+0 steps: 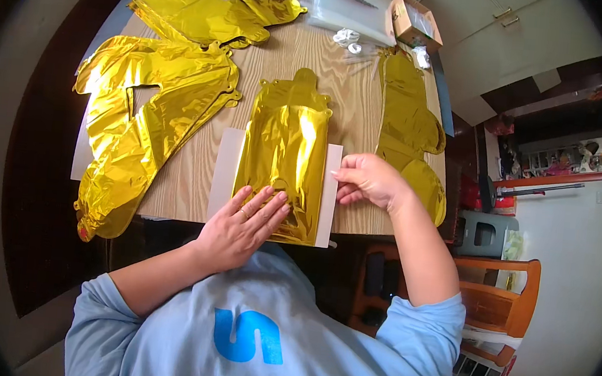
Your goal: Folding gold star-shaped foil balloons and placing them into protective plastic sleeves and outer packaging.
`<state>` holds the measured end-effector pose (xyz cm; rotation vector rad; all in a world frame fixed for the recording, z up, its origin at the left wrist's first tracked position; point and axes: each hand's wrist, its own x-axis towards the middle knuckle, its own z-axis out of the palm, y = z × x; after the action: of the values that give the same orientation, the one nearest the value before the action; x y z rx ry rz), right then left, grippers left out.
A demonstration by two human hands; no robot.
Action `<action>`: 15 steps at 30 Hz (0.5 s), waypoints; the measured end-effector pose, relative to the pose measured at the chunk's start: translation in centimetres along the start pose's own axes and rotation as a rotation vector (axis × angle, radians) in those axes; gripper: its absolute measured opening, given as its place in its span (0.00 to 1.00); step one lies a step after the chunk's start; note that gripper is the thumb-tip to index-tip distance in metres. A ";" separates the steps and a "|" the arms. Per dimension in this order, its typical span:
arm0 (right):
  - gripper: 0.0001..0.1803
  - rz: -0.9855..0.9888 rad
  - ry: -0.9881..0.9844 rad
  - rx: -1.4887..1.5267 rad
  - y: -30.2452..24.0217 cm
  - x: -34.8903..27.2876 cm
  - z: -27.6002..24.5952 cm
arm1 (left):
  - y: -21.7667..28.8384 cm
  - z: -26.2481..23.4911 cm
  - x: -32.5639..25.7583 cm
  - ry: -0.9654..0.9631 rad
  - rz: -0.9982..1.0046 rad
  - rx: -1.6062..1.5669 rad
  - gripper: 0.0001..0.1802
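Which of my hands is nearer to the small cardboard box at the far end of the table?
Right. The right hand lies below the cardboard box toward the table's right side; the left hand sits lower, pressing the gold foil balloon.

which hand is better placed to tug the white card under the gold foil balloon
Right. The right hand already pinches the white card at its right edge, while the left hand lies flat on the gold foil balloon.

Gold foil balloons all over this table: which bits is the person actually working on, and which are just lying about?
In hand:
flat gold balloon
white card
left hand
right hand

Lying about:
large gold balloons
gold balloon at right
cardboard box
clear plastic bag
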<state>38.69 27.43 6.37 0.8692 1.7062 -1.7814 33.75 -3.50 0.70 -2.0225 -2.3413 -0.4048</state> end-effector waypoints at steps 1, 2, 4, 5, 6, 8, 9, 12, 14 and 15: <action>0.08 -0.049 0.040 0.004 0.4 0.3 0.0 | 0.0 0.0 0.0 0.000 0.001 0.000 0.36; 0.07 -0.098 0.080 0.007 0.7 0.8 0.1 | 0.0 0.1 0.0 0.000 0.003 0.001 0.36; 0.06 -0.208 0.250 -0.039 0.8 2.4 0.3 | 0.0 0.3 0.1 0.010 0.001 0.037 0.36; 0.06 -0.246 0.347 -0.051 0.5 3.2 -0.4 | 0.0 0.5 0.1 0.015 0.001 0.057 0.36; 0.06 -0.286 0.435 -0.065 -0.2 4.2 -1.0 | 0.1 0.7 0.0 0.012 -0.024 0.085 0.35; 0.06 -0.371 0.627 -0.039 -1.5 5.1 -2.9 | 0.2 0.7 -0.1 0.024 -0.026 0.101 0.35; 0.07 -0.412 0.719 0.000 -1.8 5.2 -4.2 | 0.2 0.8 -0.2 0.029 -0.028 0.106 0.35; 0.10 -0.424 0.941 -0.120 -0.6 4.5 -9.5 | -0.1 1.2 -0.2 0.114 -0.010 0.038 0.32; 0.11 -0.396 1.002 -0.272 0.0 2.8 -11.3 | -0.4 1.2 -0.4 0.189 -0.042 -0.097 0.31; 0.11 -0.366 1.016 -0.359 0.0 1.5 -11.3 | -0.5 0.9 -0.4 0.230 -0.078 -0.201 0.31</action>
<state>38.79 38.79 5.24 1.5020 2.8521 -1.1693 33.43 -3.81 -0.35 -1.8448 -2.3228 -0.8588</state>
